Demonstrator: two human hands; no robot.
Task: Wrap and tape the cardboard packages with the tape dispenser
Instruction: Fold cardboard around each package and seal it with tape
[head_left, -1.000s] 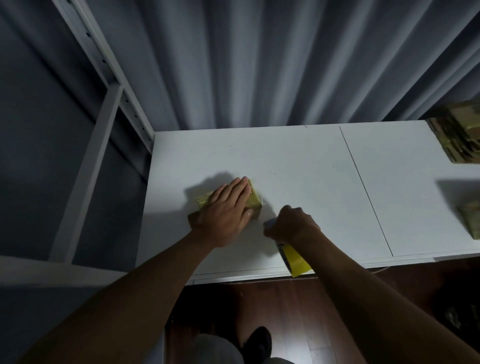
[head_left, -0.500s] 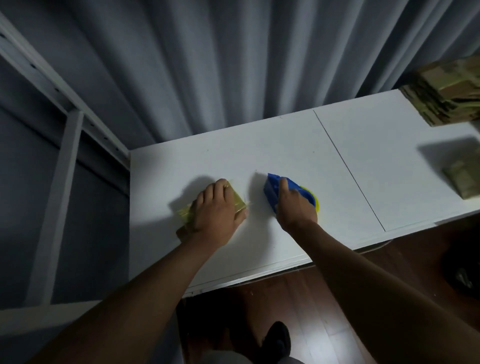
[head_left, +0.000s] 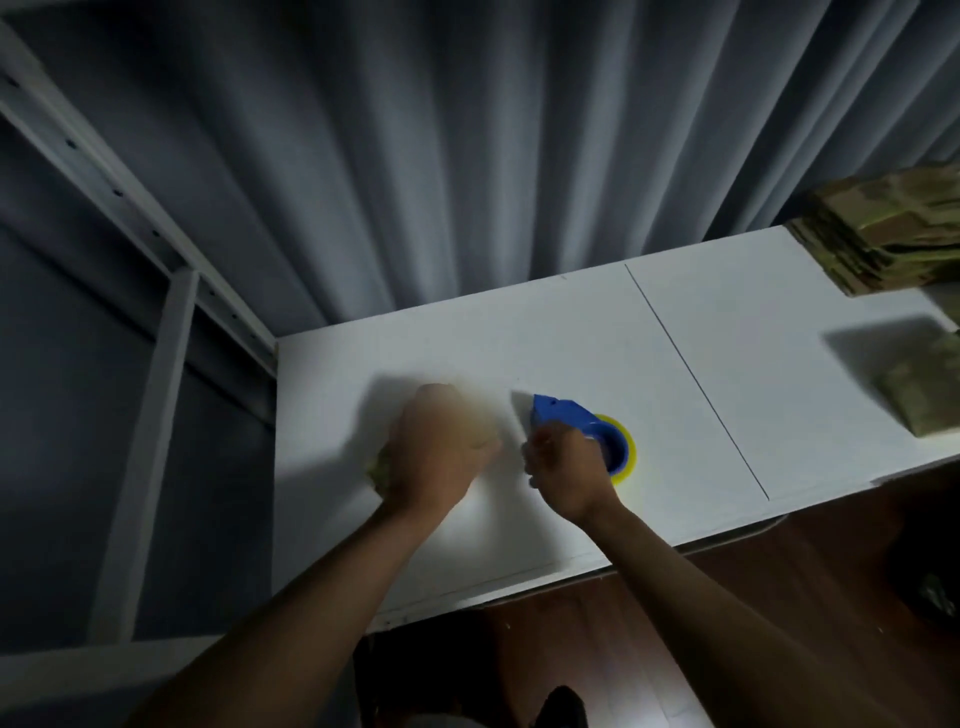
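No brand, label or writing can be read on anything here.

At the far left a white metal shelf frame (head_left: 176, 332) with a row of holes stands against a grey curtain (head_left: 467, 145), beside the white table (head_left: 571, 332). The left hand (head_left: 441, 452) lies on top of a small yellowish cardboard package (head_left: 378, 466) on the left part of the table; it is blurred, so whether its fingers curl round the package or press flat on it cannot be told, and the hand hides nearly all of the package. Just to its right, the right hand (head_left: 569, 467) has its fingers curled over the near end of the blue tape dispenser (head_left: 571, 415), which rests on the table with its yellow tape roll (head_left: 626, 454) on the right side. A thin dark seam (head_left: 696, 379) crosses the tabletop beyond. Further right, a stack of flat cardboard pieces (head_left: 883, 244) sits at the back corner, and another wrapped package (head_left: 924, 395) lies near the right edge, well apart from the hands. Dark wooden floor (head_left: 753, 623) shows below the table.
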